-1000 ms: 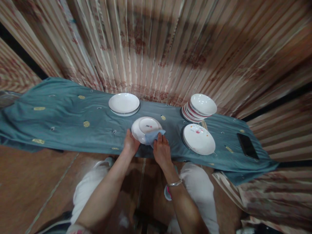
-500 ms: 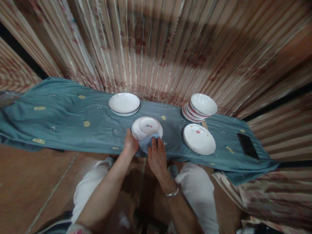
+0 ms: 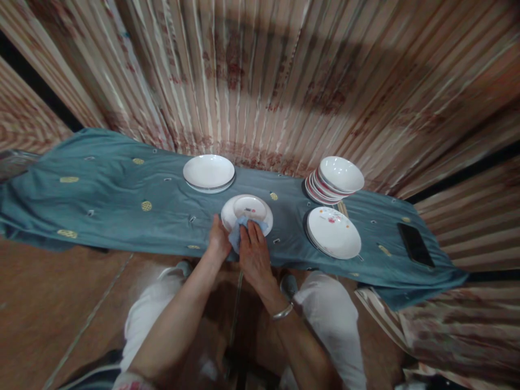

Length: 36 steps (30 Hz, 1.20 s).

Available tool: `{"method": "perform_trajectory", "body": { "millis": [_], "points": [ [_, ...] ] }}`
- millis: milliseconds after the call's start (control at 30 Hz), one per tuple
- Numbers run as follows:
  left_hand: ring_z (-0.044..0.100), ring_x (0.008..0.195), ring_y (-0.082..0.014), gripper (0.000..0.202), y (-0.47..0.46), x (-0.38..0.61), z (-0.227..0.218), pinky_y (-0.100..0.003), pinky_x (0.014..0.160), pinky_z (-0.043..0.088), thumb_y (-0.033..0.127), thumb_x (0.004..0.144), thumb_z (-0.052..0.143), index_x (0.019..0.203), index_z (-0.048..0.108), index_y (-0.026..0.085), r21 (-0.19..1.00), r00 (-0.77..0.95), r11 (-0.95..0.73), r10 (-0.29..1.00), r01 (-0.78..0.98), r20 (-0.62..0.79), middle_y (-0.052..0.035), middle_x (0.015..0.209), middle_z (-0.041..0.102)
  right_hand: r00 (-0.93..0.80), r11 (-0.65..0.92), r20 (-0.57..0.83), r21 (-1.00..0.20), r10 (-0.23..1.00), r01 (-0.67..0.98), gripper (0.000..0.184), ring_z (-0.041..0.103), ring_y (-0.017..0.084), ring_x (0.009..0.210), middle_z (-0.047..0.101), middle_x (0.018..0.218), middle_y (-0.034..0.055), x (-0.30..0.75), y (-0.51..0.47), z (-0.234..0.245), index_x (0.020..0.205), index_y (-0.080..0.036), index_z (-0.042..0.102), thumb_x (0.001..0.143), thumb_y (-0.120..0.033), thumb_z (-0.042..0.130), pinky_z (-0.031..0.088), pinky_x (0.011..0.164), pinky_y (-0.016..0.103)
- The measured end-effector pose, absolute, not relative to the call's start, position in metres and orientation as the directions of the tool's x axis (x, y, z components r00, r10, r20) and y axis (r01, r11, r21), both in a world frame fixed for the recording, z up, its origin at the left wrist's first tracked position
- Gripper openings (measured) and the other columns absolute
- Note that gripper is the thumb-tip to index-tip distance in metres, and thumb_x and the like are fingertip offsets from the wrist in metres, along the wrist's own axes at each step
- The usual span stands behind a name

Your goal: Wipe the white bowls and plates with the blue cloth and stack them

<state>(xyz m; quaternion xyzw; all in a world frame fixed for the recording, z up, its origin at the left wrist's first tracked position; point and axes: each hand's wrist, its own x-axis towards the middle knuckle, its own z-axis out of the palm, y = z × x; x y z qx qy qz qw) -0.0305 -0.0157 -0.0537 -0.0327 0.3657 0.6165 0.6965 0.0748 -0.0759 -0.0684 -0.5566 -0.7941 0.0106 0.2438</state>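
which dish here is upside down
The white dish at the left hand, partly under the blue rag: its underside faces up, whereas the topmost plain plate, flowered plate and bowl show their insides.

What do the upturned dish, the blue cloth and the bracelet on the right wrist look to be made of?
Upturned dish: probably glazed ceramic, white and smooth, with a soft shine and a printed mark on its base.
Blue cloth: a soft, matt fabric, judging by its folds under the right hand; the fibre can't be told.
Bracelet: likely polished metal, silver-coloured with bright highlights.
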Motion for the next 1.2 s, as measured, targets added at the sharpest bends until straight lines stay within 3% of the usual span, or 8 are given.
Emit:
{"method": "perform_trajectory", "body": {
  "millis": [200, 367, 500, 833, 1200],
  "points": [
    [0.074, 0.092, -0.0257, 0.057, -0.012, -0.035, -0.069, -0.035, 0.091, 0.057, 0.044, 0.101, 0.033, 0.135, 0.059, 0.007, 0.422, -0.033, 0.231, 0.847, -0.877, -0.531, -0.0134, 0.097, 0.078, -0.342, 0.408, 0.264, -0.26, 0.902, 0.875, 0.044, 0.044, 0.03, 0.138, 0.052, 0.147, 0.0201, 0.073, -0.058, -0.052, 0.142, -0.012, 0.05, 0.099, -0.017, 0.044, 0.042, 0.107, 0.051],
    [0.074, 0.093, -0.0233, 0.054, -0.012, -0.033, -0.066, -0.032, 0.092, 0.056, 0.042, 0.102, 0.032, 0.131, 0.061, 0.007, 0.427, -0.077, 0.235, 0.798, -0.873, -0.597, -0.0122, 0.094, 0.078, -0.405, 0.465, 0.253, -0.263, 0.879, 0.845, 0.042, 0.044, 0.027, 0.138, 0.053, 0.146, 0.0161, 0.073, -0.041, -0.041, 0.142, -0.016, 0.049, 0.101, -0.026, 0.046, 0.035, 0.113, 0.052],
    [0.072, 0.101, -0.022, 0.053, -0.015, -0.03, -0.054, -0.031, 0.097, 0.053, 0.038, 0.103, 0.03, 0.133, 0.059, 0.005, 0.42, -0.096, 0.207, 0.798, -0.884, -0.595, -0.0133, 0.103, 0.077, -0.451, 0.499, 0.222, -0.268, 0.864, 0.824, 0.041, 0.047, 0.027, 0.135, 0.056, 0.143, 0.0151, 0.072, -0.024, -0.035, 0.14, -0.015, 0.05, 0.102, -0.029, 0.046, 0.033, 0.114, 0.05],
    [0.064, 0.121, -0.0267, 0.058, -0.018, -0.027, -0.043, -0.041, 0.105, 0.049, 0.041, 0.103, 0.022, 0.142, 0.051, 0.009, 0.417, -0.038, 0.201, 0.866, -0.886, -0.498, -0.0161, 0.124, 0.071, -0.43, 0.449, 0.13, -0.246, 0.893, 0.859, 0.046, 0.043, 0.026, 0.14, 0.05, 0.149, 0.0161, 0.076, 0.017, -0.032, 0.145, -0.016, 0.046, 0.103, -0.036, 0.044, 0.029, 0.116, 0.05],
    [0.063, 0.12, -0.0311, 0.059, -0.014, -0.029, -0.056, -0.046, 0.105, 0.049, 0.046, 0.101, 0.028, 0.138, 0.054, 0.008, 0.415, -0.007, 0.212, 0.884, -0.885, -0.467, -0.017, 0.121, 0.072, -0.384, 0.395, 0.095, -0.198, 0.918, 0.897, 0.047, 0.039, 0.025, 0.143, 0.047, 0.153, 0.0151, 0.1, 0.016, -0.03, 0.145, -0.014, 0.046, 0.104, -0.037, 0.04, 0.026, 0.119, 0.049]
  ]
}}
